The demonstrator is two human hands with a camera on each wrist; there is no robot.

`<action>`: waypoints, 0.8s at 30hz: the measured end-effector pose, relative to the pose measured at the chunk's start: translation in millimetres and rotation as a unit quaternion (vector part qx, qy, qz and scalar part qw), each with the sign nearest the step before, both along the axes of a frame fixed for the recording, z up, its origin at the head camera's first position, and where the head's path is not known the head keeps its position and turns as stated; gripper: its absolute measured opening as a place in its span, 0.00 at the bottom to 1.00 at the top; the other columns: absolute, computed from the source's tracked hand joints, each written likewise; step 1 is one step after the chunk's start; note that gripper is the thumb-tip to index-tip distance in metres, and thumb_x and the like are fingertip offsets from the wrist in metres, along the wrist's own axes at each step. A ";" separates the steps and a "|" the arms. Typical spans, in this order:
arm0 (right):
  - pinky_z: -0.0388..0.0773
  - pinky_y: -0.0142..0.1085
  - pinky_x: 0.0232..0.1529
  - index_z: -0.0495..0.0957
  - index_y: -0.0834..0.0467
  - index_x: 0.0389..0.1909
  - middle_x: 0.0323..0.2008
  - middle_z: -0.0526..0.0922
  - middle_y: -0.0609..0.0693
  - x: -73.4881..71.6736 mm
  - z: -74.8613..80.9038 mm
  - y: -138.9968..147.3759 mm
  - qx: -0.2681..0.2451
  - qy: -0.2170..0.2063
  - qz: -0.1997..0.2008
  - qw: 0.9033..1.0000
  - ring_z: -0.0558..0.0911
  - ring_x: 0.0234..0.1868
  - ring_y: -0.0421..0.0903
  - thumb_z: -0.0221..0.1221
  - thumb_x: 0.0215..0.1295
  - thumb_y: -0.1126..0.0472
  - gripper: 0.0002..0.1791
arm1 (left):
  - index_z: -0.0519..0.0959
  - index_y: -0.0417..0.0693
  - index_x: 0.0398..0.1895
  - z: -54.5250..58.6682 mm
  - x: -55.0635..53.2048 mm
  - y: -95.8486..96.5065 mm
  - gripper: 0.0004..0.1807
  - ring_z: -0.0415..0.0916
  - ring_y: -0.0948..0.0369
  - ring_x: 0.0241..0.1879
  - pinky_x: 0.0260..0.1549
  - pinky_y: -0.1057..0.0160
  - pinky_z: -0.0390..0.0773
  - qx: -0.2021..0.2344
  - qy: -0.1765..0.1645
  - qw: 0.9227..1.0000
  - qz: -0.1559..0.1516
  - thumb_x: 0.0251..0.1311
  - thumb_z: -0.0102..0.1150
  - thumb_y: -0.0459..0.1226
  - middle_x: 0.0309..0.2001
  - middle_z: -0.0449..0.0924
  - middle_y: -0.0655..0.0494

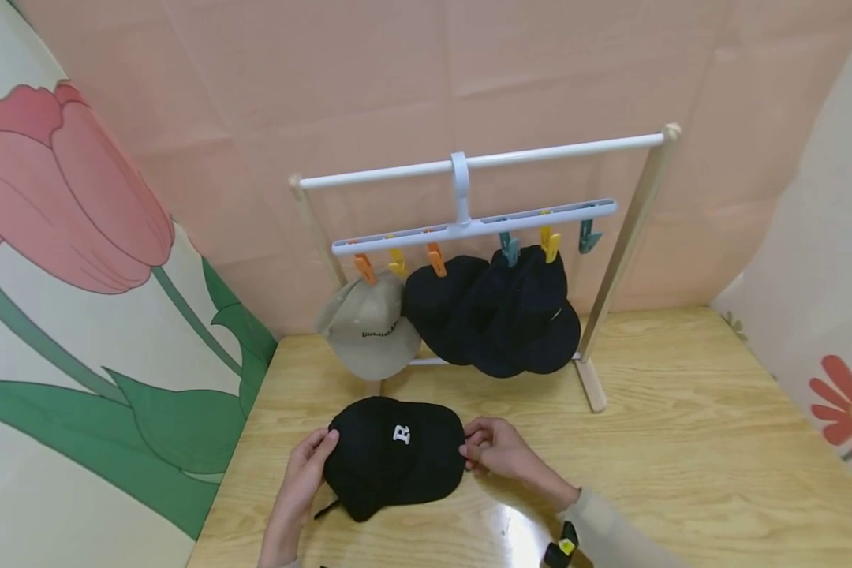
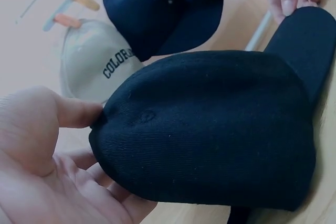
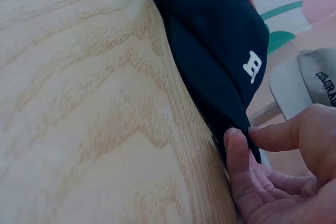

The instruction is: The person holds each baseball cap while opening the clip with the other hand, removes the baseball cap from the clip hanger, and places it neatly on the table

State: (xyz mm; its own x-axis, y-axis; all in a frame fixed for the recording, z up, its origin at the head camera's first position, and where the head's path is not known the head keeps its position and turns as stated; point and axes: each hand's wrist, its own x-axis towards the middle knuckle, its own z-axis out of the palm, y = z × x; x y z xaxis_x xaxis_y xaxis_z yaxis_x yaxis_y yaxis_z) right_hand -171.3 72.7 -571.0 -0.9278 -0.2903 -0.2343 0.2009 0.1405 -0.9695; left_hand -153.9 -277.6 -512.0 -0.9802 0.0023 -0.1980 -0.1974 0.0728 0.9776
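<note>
A black baseball cap (image 1: 369,457) with a white letter R on its front lies on the wooden table, its brim (image 1: 436,454) pointing right. My left hand (image 1: 305,465) grips the crown at its left side, thumb on top and fingers beneath. In the left wrist view, that thumb and the fingers (image 2: 79,166) pinch the crown's rounded top. My right hand (image 1: 500,454) pinches the brim's edge between thumb and fingers, as the right wrist view also shows at the brim tip (image 3: 252,145). A strap end (image 1: 326,509) sticks out at the cap's lower left.
Behind the cap stands a rack with a white bar (image 1: 561,152) and wooden legs (image 1: 621,244). From it hangs a pale hanger (image 1: 476,227) with orange, yellow and teal clips. A beige cap (image 1: 369,323) and dark caps (image 1: 497,315) hang there. Table surface (image 1: 710,442) extends right.
</note>
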 end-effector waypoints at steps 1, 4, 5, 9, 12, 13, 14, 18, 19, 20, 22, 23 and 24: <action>0.85 0.39 0.28 0.75 0.69 0.54 0.34 0.85 0.56 0.2 0.0 0.5 0.001 0.000 0.000 1.000 0.86 0.29 0.47 0.64 0.73 0.71 0.13 | 0.78 0.33 0.55 0.0 -0.2 -0.4 0.21 0.82 0.61 0.43 0.44 0.61 0.84 -0.003 0.000 1.000 0.000 0.81 0.55 0.46 0.44 0.83 0.53; 0.86 0.39 0.29 0.75 0.69 0.55 0.35 0.85 0.56 0.6 -0.2 1.9 -0.001 0.001 0.000 1.000 0.87 0.30 0.48 0.64 0.73 0.70 0.14 | 0.79 0.34 0.54 0.7 -0.8 -1.3 0.21 0.82 0.61 0.42 0.43 0.61 0.84 -0.012 0.000 1.000 -0.002 0.81 0.56 0.46 0.42 0.84 0.54; 0.86 0.39 0.29 0.75 0.70 0.55 0.35 0.85 0.57 0.6 -0.1 2.1 -0.003 0.002 0.001 1.000 0.87 0.31 0.48 0.64 0.73 0.70 0.15 | 0.79 0.34 0.54 1.0 -0.8 -1.6 0.21 0.82 0.60 0.42 0.43 0.60 0.84 -0.015 0.000 1.000 -0.002 0.81 0.56 0.46 0.42 0.84 0.53; 0.86 0.40 0.30 0.75 0.70 0.56 0.36 0.85 0.57 0.0 0.3 1.5 -0.008 0.011 0.007 1.000 0.87 0.31 0.49 0.65 0.73 0.69 0.16 | 0.79 0.35 0.56 2.0 -0.5 -3.4 0.21 0.84 0.60 0.42 0.43 0.60 0.85 -0.025 0.000 1.000 0.001 0.81 0.56 0.46 0.42 0.85 0.54; 0.86 0.40 0.30 0.75 0.70 0.56 0.35 0.85 0.57 -0.1 1.3 0.2 -0.002 0.014 0.007 1.000 0.87 0.31 0.49 0.65 0.73 0.68 0.16 | 0.79 0.35 0.57 3.2 -0.1 -4.0 0.21 0.83 0.60 0.43 0.44 0.61 0.84 -0.037 -0.001 0.999 0.005 0.81 0.57 0.46 0.44 0.85 0.53; 0.86 0.41 0.30 0.75 0.70 0.55 0.35 0.85 0.57 -0.1 1.2 -0.2 0.002 0.013 0.005 1.000 0.87 0.31 0.49 0.65 0.73 0.68 0.16 | 0.79 0.35 0.58 3.6 0.0 -4.0 0.21 0.83 0.61 0.44 0.44 0.62 0.84 -0.042 -0.002 0.999 0.006 0.80 0.57 0.46 0.45 0.85 0.52; 0.87 0.41 0.30 0.75 0.70 0.55 0.35 0.85 0.57 0.1 1.4 -0.5 0.005 0.012 0.004 1.000 0.87 0.31 0.49 0.65 0.74 0.68 0.15 | 0.78 0.35 0.59 4.3 0.3 -3.8 0.22 0.82 0.61 0.45 0.45 0.62 0.83 -0.051 -0.002 0.999 0.005 0.80 0.57 0.47 0.47 0.85 0.51; 0.86 0.40 0.29 0.75 0.69 0.55 0.35 0.84 0.56 1.1 1.2 -0.9 0.017 0.014 -0.001 1.000 0.87 0.30 0.49 0.65 0.73 0.68 0.14 | 0.76 0.36 0.65 6.4 0.6 -4.6 0.25 0.80 0.64 0.50 0.47 0.63 0.81 -0.082 0.007 0.997 0.010 0.81 0.56 0.48 0.55 0.84 0.46; 0.86 0.40 0.29 0.75 0.69 0.55 0.35 0.84 0.56 1.5 1.6 -0.8 0.019 0.017 0.000 1.000 0.87 0.30 0.49 0.65 0.73 0.68 0.14 | 0.76 0.36 0.66 7.3 0.7 -4.9 0.25 0.80 0.64 0.50 0.47 0.62 0.81 -0.088 0.011 0.996 0.013 0.81 0.56 0.48 0.57 0.84 0.45; 0.85 0.39 0.28 0.75 0.69 0.55 0.35 0.84 0.56 1.9 2.0 -0.6 0.022 0.021 0.001 1.000 0.87 0.30 0.49 0.65 0.73 0.68 0.14 | 0.76 0.37 0.67 8.1 0.7 -5.1 0.25 0.79 0.65 0.51 0.48 0.62 0.81 -0.094 0.016 0.995 0.015 0.81 0.56 0.47 0.59 0.83 0.44; 0.84 0.38 0.26 0.75 0.70 0.54 0.35 0.84 0.56 2.5 2.5 -0.1 0.024 0.031 0.004 0.999 0.86 0.29 0.49 0.65 0.73 0.69 0.14 | 0.76 0.37 0.68 9.3 0.2 -6.1 0.24 0.79 0.66 0.51 0.47 0.62 0.81 -0.099 0.027 0.995 0.018 0.82 0.56 0.46 0.61 0.83 0.43; 0.83 0.37 0.26 0.76 0.70 0.54 0.34 0.84 0.56 2.7 2.8 0.3 0.026 0.035 0.004 0.999 0.86 0.29 0.48 0.65 0.73 0.69 0.14 | 0.76 0.37 0.68 10.1 0.1 -6.0 0.23 0.79 0.67 0.51 0.47 0.62 0.81 -0.100 0.033 0.994 0.020 0.82 0.56 0.45 0.62 0.82 0.43; 0.82 0.36 0.26 0.76 0.70 0.54 0.35 0.84 0.56 2.7 3.0 0.7 0.026 0.039 0.005 0.999 0.85 0.30 0.48 0.65 0.72 0.70 0.14 | 0.76 0.37 0.68 11.2 0.1 -5.4 0.23 0.79 0.67 0.51 0.47 0.63 0.81 -0.098 0.038 0.994 0.021 0.82 0.56 0.44 0.62 0.82 0.42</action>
State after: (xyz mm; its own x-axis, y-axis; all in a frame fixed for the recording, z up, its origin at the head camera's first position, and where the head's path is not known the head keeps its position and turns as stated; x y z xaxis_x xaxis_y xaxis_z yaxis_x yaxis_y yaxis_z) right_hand -168.7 73.3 -568.1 -0.9413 -0.2881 -0.1757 0.1229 0.1921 -0.9737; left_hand -153.8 -283.0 -500.7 -0.9907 -0.0709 -0.1159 -0.1304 0.2566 0.9577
